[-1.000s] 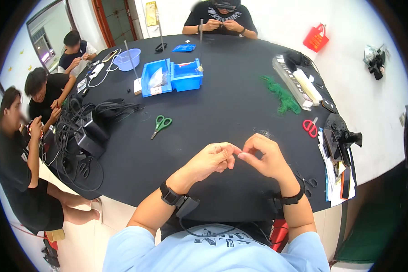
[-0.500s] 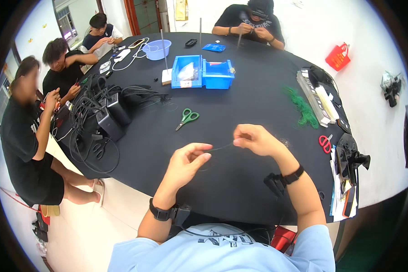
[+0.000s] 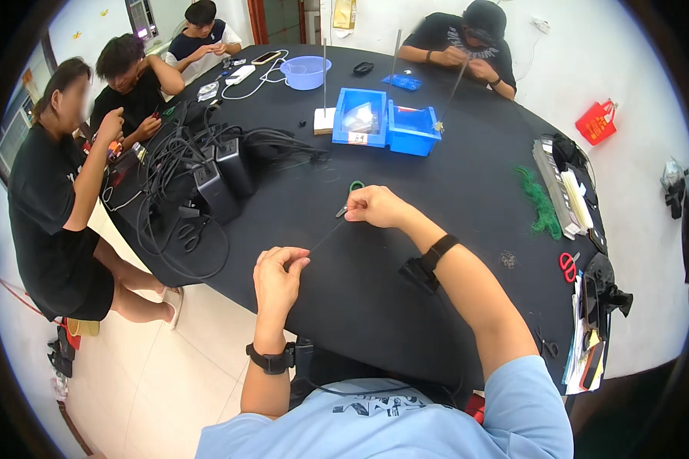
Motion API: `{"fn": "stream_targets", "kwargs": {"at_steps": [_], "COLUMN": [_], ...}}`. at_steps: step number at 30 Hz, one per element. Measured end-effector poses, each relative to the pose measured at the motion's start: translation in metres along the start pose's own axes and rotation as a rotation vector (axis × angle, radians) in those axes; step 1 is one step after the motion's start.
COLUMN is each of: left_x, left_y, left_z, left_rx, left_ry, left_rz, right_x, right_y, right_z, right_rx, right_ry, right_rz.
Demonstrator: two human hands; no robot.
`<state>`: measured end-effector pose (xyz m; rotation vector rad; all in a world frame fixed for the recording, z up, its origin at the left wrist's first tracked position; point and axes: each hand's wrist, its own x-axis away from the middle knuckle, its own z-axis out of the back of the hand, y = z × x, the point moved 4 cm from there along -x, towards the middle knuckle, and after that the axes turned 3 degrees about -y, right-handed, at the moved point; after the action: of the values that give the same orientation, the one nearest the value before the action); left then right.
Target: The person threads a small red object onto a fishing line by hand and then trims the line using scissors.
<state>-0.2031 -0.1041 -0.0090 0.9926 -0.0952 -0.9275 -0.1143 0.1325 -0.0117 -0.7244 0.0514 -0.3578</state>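
A thin dark thread runs in a straight slanting line between my two hands above the black tablecloth. Its lower end is pinched between the thumb and fingers of my left hand. Farther from me and to the right, my right hand pinches the upper end. Green-handled scissors lie on the table just behind my right hand, which partly covers them. A strap with a small black box is on each of my wrists.
Two blue bins stand beyond my hands. Left of them is a heap of black cables with dark boxes. To the right lie green thread, red scissors and papers. Several people sit or stand around the table.
My right hand has moved away from me, now over the green scissors, and the thread is drawn straighter. My left hand sits slightly lower and left. The whole view has shifted.
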Motion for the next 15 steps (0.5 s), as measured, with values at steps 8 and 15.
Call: {"fn": "stream_targets", "kwargs": {"at_steps": [8, 15], "left_x": [0.007, 0.006], "left_y": [-0.026, -0.025], "left_z": [0.011, 0.016], "left_rx": [-0.127, -0.167], "left_ry": [0.050, 0.012], "left_rz": [0.145, 0.178], "right_x": [-0.013, -0.015], "right_y": [0.005, 0.007], "right_z": [-0.014, -0.013], "right_rx": [-0.009, -0.056], "right_ry": [0.025, 0.094], "right_rz": [-0.180, -0.250]}}
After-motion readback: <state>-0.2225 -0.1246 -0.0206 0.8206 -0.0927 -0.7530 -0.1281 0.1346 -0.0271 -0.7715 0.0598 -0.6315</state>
